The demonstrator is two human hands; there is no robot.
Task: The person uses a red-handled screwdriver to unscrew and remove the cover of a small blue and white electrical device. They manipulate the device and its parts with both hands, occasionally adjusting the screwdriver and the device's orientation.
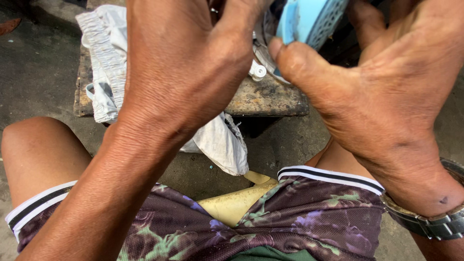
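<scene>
Two hands are raised over a worn wooden surface (270, 99): the right hand (386, 92) is closed on a light blue perforated plastic part (309, 19) at twelve o'clock; the left hand's (181, 63) grip cannot be told.

Both hands (290, 82) around blue, perhaps plastic, casing (309, 19)

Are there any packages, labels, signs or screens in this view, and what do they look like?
None show here: no package, label, sign or screen.
The left hand and right hand hold a light-blue plastic part with a perforated grille.
A white cloth lies on a worn wooden board beneath them.
</scene>
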